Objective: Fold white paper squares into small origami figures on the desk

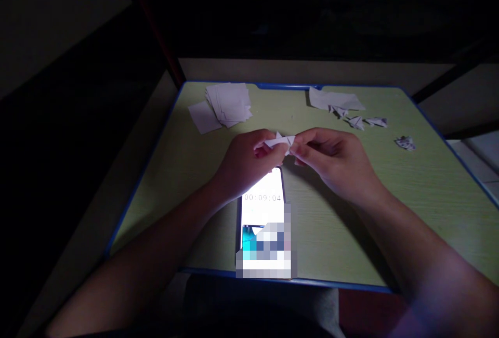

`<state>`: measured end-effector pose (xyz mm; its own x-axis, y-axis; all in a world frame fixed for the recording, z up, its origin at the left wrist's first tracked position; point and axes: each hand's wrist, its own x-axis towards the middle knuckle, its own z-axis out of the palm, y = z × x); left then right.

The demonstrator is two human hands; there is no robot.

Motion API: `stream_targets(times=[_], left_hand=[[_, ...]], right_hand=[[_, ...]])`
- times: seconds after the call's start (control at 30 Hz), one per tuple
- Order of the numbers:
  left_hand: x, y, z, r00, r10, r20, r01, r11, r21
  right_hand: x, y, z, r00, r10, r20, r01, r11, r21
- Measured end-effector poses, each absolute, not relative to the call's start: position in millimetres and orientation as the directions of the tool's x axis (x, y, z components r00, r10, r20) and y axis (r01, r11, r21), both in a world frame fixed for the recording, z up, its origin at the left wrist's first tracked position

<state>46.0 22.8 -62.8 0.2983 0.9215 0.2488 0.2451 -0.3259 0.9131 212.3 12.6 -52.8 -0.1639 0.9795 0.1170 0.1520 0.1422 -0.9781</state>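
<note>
Folded paper piece [281, 141] — white, small, creased to points, lifted above the middle of the table; one item, pinched between two hands.

Left hand [246, 160]: gripping the piece from the left, thumb along its near side, fingers curled behind. Right hand [336, 157]: closed on the piece's right end, thumb and forefinger pressed together there, remaining fingers bent under.

Table [187, 171]: pale green top with blue edging [288, 86], dimly lit.

Phone [265, 210]: dark-framed, screen bright, lying flat at the near side below the hands; display reads 00:09:04; lower part of the screen pixelated, upper left part hidden by the left hand.

Paper stack [230, 101]: white sheets, unevenly piled, far left. Single sheet [203, 118]: lying flat at the left of the stack, its right side against it.

Loose sheet [335, 100]: white, far right. Three folded pieces [356, 122]: pointed, in a row at the near side of the loose sheet, running rightward. Marked piece [405, 143]: compact, folded, dark-patterned — set apart from the row, farther right and nearer.
</note>
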Motion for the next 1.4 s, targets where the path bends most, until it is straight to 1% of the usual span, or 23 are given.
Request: stream_targets(times=[0.2,0.4,0.63,0.77,0.87,1.0,1.1,1.27,1.4], left_hand=[[46,22,-65,0.274,0.918,0.288,0.347,-0.373,0.860],[46,21,-68,0.291,0.911,0.292,0.381,-0.390,0.838],[45,22,-68,0.255,0.903,0.346,0.391,-0.424,0.817],[45,21,-68,0.274,0.889,0.367,0.412,-0.453,0.791],[46,20,-68,0.268,0.903,0.335,0.385,-0.419,0.822],[48,20,-66,0.302,0.926,0.226,0.228,-0.300,0.926],[46,21,-61,0.320,0.931,0.178,0.146,-0.234,0.961],[43,24,-55,0.271,0.950,0.157,0.127,-0.197,0.972],[44,24,-56,0.297,0.942,0.155,0.146,-0.206,0.968]], right_hand=[[212,13,-57,-0.169,0.978,0.119,0.165,0.147,-0.975],[212,11,-60,-0.182,0.970,0.160,0.156,0.190,-0.969],[215,11,-56,-0.240,0.964,0.113,0.153,0.153,-0.976],[214,12,-57,-0.248,0.965,0.079,0.133,0.115,-0.984],[213,13,-59,-0.233,0.969,0.083,0.104,0.109,-0.989],[212,13,-60,-0.167,0.981,0.100,0.071,0.113,-0.991],[213,15,-61,-0.162,0.981,0.109,0.045,0.118,-0.992],[216,18,-61,-0.172,0.980,0.097,-0.038,0.091,-0.995],[214,15,-59,-0.180,0.981,0.077,0.023,0.082,-0.996]])
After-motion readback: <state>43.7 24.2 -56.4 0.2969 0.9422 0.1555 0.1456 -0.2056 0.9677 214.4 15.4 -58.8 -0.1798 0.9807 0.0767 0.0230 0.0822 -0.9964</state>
